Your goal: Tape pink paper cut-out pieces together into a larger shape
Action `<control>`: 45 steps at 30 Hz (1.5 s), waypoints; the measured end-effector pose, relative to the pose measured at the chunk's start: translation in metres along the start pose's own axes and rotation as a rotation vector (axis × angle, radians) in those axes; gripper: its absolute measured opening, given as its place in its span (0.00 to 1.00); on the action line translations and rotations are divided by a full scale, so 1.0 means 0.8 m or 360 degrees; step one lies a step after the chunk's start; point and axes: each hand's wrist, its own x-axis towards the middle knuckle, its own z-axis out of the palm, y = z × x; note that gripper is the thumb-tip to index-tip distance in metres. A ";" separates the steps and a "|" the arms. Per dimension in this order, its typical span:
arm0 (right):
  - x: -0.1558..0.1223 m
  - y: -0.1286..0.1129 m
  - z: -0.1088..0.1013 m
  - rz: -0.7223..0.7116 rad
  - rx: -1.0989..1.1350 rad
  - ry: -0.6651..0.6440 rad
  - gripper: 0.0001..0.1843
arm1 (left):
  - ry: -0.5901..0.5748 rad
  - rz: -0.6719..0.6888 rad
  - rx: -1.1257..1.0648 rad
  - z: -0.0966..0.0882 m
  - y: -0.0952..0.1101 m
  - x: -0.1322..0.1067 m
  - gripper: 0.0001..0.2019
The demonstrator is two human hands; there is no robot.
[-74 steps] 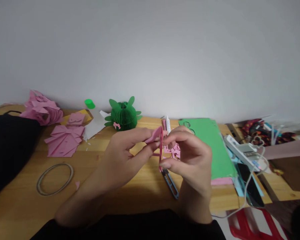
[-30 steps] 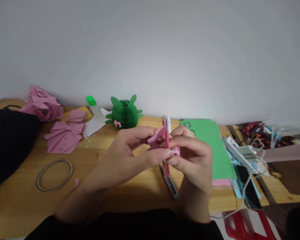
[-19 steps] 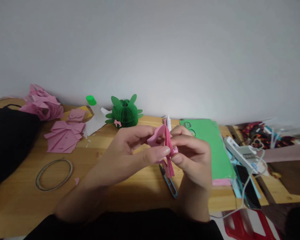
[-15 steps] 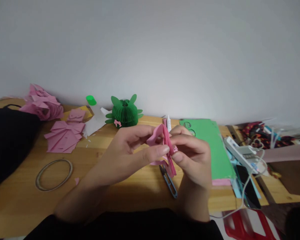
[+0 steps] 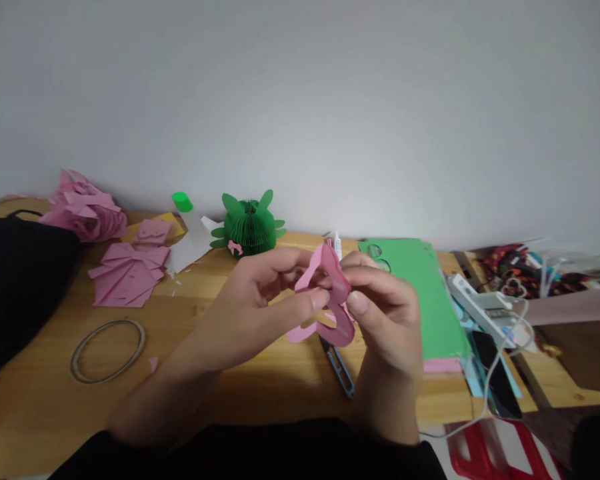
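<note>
A pink paper cutout (image 5: 341, 328) with wavy, rounded edges is held up over the table between my two hands. My left hand (image 5: 275, 300) pinches it from the left, thumb on the near face. On the other side, my right hand (image 5: 385, 300) grips its right edge between thumb and fingers. The paper is folded into layers that stand partly apart, with gaps between them. Below it on the table lies a grey-blue utility knife (image 5: 339, 370), its upper end hidden behind the paper.
Behind stands a green honeycomb paper ball (image 5: 250, 230) with leaf shapes. Folded pink paper pieces (image 5: 129, 273), a glue stick (image 5: 184, 205) and a tape ring (image 5: 107, 351) lie left. Green sheets (image 5: 410, 293), a power strip (image 5: 480, 310) and a phone (image 5: 496, 373) lie right.
The pink paper cutout has turned and spread, so its broad inner face shows where its layers were seen nearly edge-on. Both hands stay almost in place, still holding it.
</note>
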 end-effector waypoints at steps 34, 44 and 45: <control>-0.007 -0.010 0.015 0.0402 -0.0098 0.0535 0.01 | 0.0636 0.1027 0.1591 0.009 -0.019 -0.010 0.16; -0.011 -0.013 0.017 0.0380 -0.0182 0.0505 0.01 | 0.0527 0.1040 0.1758 0.007 -0.017 -0.013 0.15; -0.012 -0.014 0.017 0.0374 -0.0186 0.0505 0.01 | 0.0511 0.1027 0.1777 0.006 -0.017 -0.013 0.14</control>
